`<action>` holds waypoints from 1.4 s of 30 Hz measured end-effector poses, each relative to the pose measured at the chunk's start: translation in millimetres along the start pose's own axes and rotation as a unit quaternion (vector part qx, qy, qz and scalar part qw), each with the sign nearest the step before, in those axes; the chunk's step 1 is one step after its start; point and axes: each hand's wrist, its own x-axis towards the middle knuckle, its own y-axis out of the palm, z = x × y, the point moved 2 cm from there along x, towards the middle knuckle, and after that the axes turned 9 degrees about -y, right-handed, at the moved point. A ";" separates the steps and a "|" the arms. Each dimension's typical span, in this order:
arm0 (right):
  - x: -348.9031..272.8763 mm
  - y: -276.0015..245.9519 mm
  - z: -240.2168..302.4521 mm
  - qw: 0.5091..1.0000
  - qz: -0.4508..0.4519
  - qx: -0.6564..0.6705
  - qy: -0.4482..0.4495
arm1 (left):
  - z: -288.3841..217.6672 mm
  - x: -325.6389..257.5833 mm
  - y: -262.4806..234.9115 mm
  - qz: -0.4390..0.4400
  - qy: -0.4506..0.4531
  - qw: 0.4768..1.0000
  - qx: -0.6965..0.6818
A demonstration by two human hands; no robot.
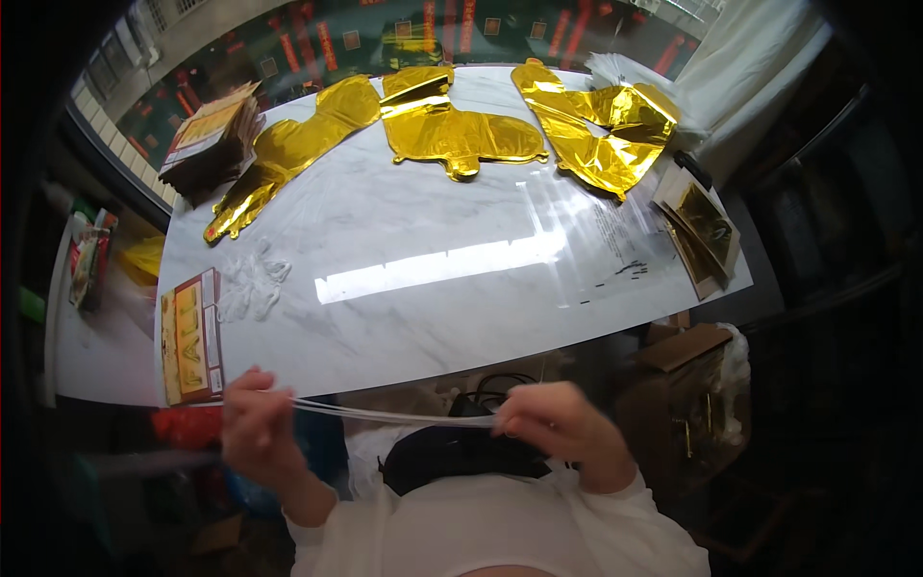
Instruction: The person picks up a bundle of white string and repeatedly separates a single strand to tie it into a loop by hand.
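Observation:
In front of my body, just off the table's near edge, a few thin white strands of string run between my two hands. My left hand pinches one end, close to a flat printed card packet on the table corner. At the other end, my right hand is closed on the string with thumb and fingers together. The strands sag slightly. Flat gold foil balloons lie along the far side: a left one, a middle one and a right one.
A tangle of white string rests beside the packet on the marble-patterned table. Stacked card packets stand at the far left; more packets lean at the right edge. Below the table on the right is a cardboard box.

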 end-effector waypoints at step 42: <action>36.3 65.5 -4.1 0.991 -0.127 0.041 -0.028 | -46.6 -53.4 85.2 0.296 -0.349 0.715 -0.529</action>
